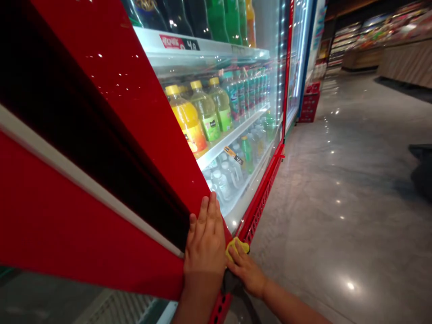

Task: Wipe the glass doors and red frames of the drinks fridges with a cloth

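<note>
My left hand (206, 245) lies flat, fingers stretched upward, against the red frame (162, 157) of a drinks fridge door. Lower and to its right, my right hand (248, 272) presses a yellow cloth (238, 248) against the bottom corner of that frame. Its fingers lie over the cloth, and part of the cloth is covered by them. Behind the glass, beside my hands, clear bottles (221, 182) stand on the lowest shelf. The shelf above carries an orange juice bottle (189, 121) and yellow-capped bottles with green labels (205, 110).
A red slotted base grille (265, 195) runs along the fridge bottom. Further along, red boxes (309, 105) sit on the shiny grey floor (337, 189). A dark object (421, 171) stands at the right edge. Wood-sided counters (408, 63) are at the back right.
</note>
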`<control>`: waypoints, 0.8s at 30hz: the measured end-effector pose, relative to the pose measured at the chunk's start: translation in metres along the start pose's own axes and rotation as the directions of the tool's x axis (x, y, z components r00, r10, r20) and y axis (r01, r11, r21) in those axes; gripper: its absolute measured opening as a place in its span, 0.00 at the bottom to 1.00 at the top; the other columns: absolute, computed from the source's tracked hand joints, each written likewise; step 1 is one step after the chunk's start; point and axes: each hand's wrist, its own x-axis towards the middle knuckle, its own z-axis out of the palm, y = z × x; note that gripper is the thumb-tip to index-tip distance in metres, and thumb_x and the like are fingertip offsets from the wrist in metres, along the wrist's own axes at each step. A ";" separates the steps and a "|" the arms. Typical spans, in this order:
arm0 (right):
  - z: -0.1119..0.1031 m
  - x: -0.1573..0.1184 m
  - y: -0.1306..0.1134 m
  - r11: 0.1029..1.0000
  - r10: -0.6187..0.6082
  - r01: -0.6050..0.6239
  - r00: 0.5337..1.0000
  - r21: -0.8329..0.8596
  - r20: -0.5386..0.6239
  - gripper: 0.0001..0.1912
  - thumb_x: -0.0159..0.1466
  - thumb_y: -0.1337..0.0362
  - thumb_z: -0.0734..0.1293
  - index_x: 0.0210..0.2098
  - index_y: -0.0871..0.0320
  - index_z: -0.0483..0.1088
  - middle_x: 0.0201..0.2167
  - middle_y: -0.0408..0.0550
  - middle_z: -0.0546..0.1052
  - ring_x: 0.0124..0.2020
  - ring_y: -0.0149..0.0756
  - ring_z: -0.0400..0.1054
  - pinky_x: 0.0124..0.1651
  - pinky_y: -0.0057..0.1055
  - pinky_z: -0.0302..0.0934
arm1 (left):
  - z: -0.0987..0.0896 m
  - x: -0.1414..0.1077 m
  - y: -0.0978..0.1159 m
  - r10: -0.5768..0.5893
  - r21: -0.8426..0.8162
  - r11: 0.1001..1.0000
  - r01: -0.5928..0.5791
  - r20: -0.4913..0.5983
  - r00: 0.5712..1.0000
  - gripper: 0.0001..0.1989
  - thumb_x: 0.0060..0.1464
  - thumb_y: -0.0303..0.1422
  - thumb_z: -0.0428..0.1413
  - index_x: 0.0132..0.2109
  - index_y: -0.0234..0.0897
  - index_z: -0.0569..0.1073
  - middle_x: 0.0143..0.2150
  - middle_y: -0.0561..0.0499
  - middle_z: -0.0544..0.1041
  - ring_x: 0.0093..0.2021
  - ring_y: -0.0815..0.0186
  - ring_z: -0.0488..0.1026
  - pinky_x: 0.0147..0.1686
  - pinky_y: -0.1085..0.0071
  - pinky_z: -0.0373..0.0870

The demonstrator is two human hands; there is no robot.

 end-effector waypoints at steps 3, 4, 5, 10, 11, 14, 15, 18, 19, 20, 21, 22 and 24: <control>-0.002 -0.004 -0.015 0.991 0.100 -0.097 0.995 0.094 -0.026 0.47 0.63 0.74 0.64 0.76 0.48 0.40 0.77 0.50 0.32 0.76 0.51 0.23 0.71 0.56 0.51 | -0.001 0.002 0.002 -0.018 -0.102 0.995 0.012 -0.055 0.998 0.39 0.59 0.16 0.43 0.76 0.32 0.45 0.73 0.44 0.60 0.76 0.67 0.41 0.75 0.61 0.36; -0.005 -0.002 -0.019 0.982 0.147 -0.141 0.989 0.125 -0.034 0.51 0.62 0.74 0.65 0.76 0.49 0.36 0.77 0.52 0.28 0.76 0.52 0.23 0.71 0.57 0.49 | -0.001 0.003 0.003 -0.030 -0.134 0.991 0.018 -0.085 0.996 0.39 0.59 0.17 0.43 0.76 0.33 0.44 0.73 0.44 0.60 0.76 0.66 0.40 0.75 0.60 0.35; -0.008 0.000 -0.023 0.972 0.190 -0.183 0.981 0.149 -0.031 0.54 0.60 0.74 0.65 0.76 0.51 0.31 0.76 0.54 0.25 0.76 0.54 0.24 0.72 0.58 0.47 | 0.000 0.005 0.004 -0.040 -0.159 0.987 0.022 -0.111 0.993 0.39 0.60 0.17 0.43 0.76 0.34 0.43 0.73 0.44 0.59 0.77 0.65 0.40 0.75 0.59 0.35; -0.004 -0.006 -0.017 0.973 0.148 -0.160 0.985 0.165 0.085 0.62 0.52 0.77 0.67 0.76 0.52 0.28 0.76 0.55 0.24 0.75 0.57 0.22 0.71 0.60 0.47 | 0.014 0.006 0.004 -0.038 -0.186 0.982 0.016 -0.115 0.993 0.40 0.61 0.18 0.46 0.76 0.40 0.42 0.75 0.46 0.52 0.77 0.60 0.35 0.74 0.50 0.32; -0.004 -0.007 -0.010 0.976 0.116 -0.132 0.989 0.176 0.097 0.61 0.52 0.78 0.66 0.76 0.50 0.30 0.76 0.52 0.25 0.75 0.56 0.21 0.72 0.60 0.47 | 0.015 0.006 0.003 -0.031 -0.179 0.984 0.013 -0.101 0.994 0.41 0.61 0.18 0.47 0.76 0.41 0.42 0.75 0.47 0.51 0.77 0.59 0.33 0.74 0.48 0.30; -0.015 0.001 0.010 0.949 0.201 -0.205 0.979 0.240 0.043 0.61 0.52 0.80 0.62 0.76 0.44 0.29 0.76 0.43 0.24 0.76 0.50 0.18 0.73 0.59 0.43 | 0.018 0.004 -0.001 -0.015 -0.167 0.986 0.001 -0.078 0.997 0.41 0.62 0.19 0.48 0.76 0.42 0.42 0.76 0.46 0.47 0.77 0.57 0.31 0.73 0.45 0.28; -0.019 0.006 0.012 0.920 0.297 -0.289 0.955 0.264 0.008 0.62 0.50 0.81 0.60 0.75 0.44 0.27 0.76 0.42 0.21 0.76 0.49 0.18 0.73 0.60 0.42 | 0.017 0.004 -0.001 -0.008 -0.165 0.986 -0.006 -0.084 0.996 0.40 0.62 0.20 0.48 0.76 0.42 0.43 0.76 0.46 0.47 0.77 0.57 0.32 0.73 0.45 0.27; -0.029 0.020 -0.002 0.821 0.492 -0.451 0.870 0.350 -0.035 0.64 0.47 0.82 0.59 0.75 0.49 0.23 0.75 0.44 0.17 0.76 0.52 0.18 0.73 0.65 0.36 | 0.018 0.003 0.003 -0.013 -0.148 0.989 -0.004 -0.112 0.994 0.37 0.64 0.22 0.49 0.76 0.42 0.47 0.76 0.46 0.49 0.78 0.58 0.34 0.73 0.46 0.25; -0.030 0.022 -0.010 0.811 0.490 -0.444 0.872 0.380 -0.026 0.64 0.47 0.81 0.59 0.75 0.50 0.24 0.75 0.45 0.17 0.76 0.54 0.18 0.73 0.66 0.35 | 0.019 0.003 0.006 -0.024 -0.138 0.990 0.009 -0.110 0.994 0.36 0.65 0.23 0.49 0.75 0.43 0.49 0.76 0.47 0.49 0.78 0.58 0.35 0.73 0.46 0.24; -0.031 0.023 -0.016 0.808 0.470 -0.424 0.882 0.410 -0.014 0.63 0.48 0.79 0.60 0.75 0.51 0.24 0.75 0.45 0.18 0.76 0.55 0.18 0.73 0.66 0.35 | 0.020 0.003 0.009 -0.037 -0.130 0.991 0.023 -0.101 0.994 0.35 0.65 0.24 0.50 0.75 0.44 0.50 0.76 0.47 0.51 0.78 0.59 0.35 0.73 0.47 0.23; -0.032 0.024 -0.019 0.802 0.454 -0.407 0.891 0.436 -0.004 0.62 0.49 0.78 0.61 0.76 0.52 0.25 0.76 0.45 0.19 0.76 0.56 0.19 0.73 0.65 0.35 | 0.022 0.002 0.012 -0.048 -0.126 0.991 0.036 -0.091 0.995 0.35 0.66 0.24 0.50 0.75 0.45 0.50 0.75 0.47 0.52 0.78 0.60 0.36 0.73 0.47 0.22; -0.034 0.026 -0.018 0.793 0.452 -0.400 0.892 0.459 -0.003 0.60 0.51 0.77 0.61 0.76 0.52 0.26 0.76 0.45 0.21 0.76 0.55 0.21 0.74 0.63 0.36 | 0.024 0.001 0.015 -0.055 -0.125 0.991 0.045 -0.080 0.995 0.34 0.66 0.25 0.50 0.75 0.45 0.51 0.75 0.47 0.54 0.78 0.61 0.37 0.73 0.47 0.22; -0.038 0.033 -0.001 0.764 0.508 -0.420 0.859 0.490 -0.055 0.54 0.57 0.75 0.60 0.76 0.50 0.30 0.77 0.43 0.25 0.77 0.51 0.24 0.75 0.59 0.36 | 0.031 -0.002 0.020 -0.061 -0.125 0.991 0.053 -0.059 0.996 0.32 0.67 0.26 0.49 0.74 0.45 0.52 0.74 0.47 0.57 0.78 0.62 0.39 0.73 0.49 0.22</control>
